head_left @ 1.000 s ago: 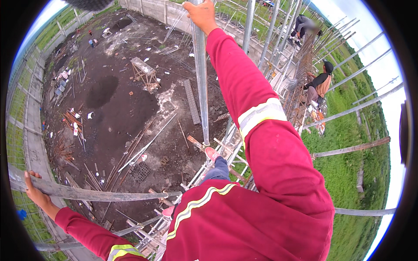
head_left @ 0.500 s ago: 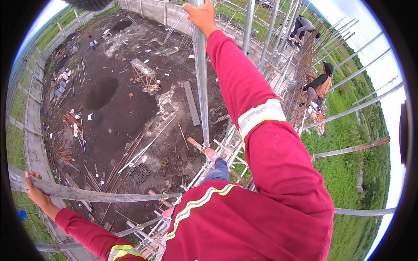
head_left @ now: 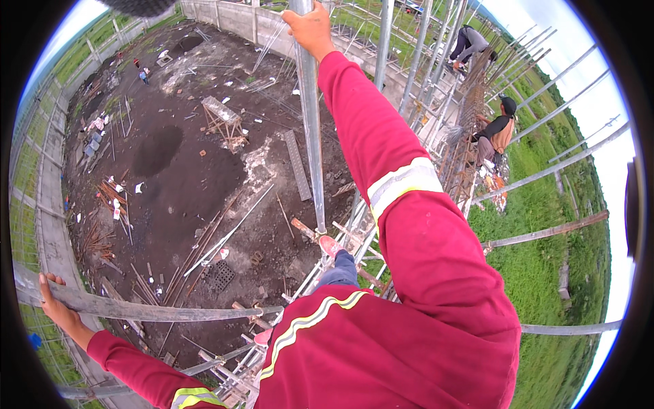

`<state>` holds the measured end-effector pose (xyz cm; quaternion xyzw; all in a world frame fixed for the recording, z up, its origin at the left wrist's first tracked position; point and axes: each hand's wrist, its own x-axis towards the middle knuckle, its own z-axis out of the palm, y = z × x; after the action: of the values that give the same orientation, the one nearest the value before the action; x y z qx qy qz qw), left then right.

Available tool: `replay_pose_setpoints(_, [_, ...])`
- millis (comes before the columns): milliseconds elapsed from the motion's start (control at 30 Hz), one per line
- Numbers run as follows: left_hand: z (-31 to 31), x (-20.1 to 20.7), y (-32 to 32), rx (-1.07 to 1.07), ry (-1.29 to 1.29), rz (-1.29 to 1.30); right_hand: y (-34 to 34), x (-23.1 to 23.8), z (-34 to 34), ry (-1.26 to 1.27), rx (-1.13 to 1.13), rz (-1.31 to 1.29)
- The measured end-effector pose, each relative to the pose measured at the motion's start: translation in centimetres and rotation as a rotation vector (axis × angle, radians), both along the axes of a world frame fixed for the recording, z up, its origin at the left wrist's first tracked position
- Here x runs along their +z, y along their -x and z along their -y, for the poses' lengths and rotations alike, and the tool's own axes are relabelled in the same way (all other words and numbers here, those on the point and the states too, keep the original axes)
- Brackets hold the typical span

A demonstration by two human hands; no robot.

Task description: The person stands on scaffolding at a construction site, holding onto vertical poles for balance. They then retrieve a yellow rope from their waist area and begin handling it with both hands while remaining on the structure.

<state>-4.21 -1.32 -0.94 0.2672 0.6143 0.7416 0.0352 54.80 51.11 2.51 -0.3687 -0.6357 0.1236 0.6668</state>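
We see the right hand (head_left: 310, 28) clamped around the upright pole (head_left: 313, 129), in the upper middle of the view; the pole's lower end stands just beside a pink shoe (head_left: 330, 245). The left hand (head_left: 60, 303) we find closed on a second pole (head_left: 150, 311), at the lower left. Below us lies dark soil (head_left: 197, 163); to the right we see grass (head_left: 538, 286) and two co-workers (head_left: 503, 133).

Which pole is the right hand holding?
The silver pole ending beside the forward pink shoe: the right hand grips it; the left hand holds another pole.
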Motion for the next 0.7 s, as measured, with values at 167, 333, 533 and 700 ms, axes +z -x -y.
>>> replay_pose_setpoints(167, [0.0,0.0,0.0,-0.006,0.000,0.017,0.1,0.7,1.1,-0.031,0.042,-0.003])
replay_pose_setpoints(333, [-0.3,0.1,-0.7,0.033,0.015,0.027,0.0,-0.2,-0.3,-0.065,-0.083,0.101])
replay_pose_setpoints(533, [-0.6,0.4,-1.5,0.016,-0.033,0.029,0.0,-1.0,-1.5,0.014,0.035,0.035])
replay_pose_setpoints(700, [-0.5,0.3,-1.1,0.006,-0.024,-0.019,0.2,-1.2,-1.6,-0.017,-0.008,0.020])
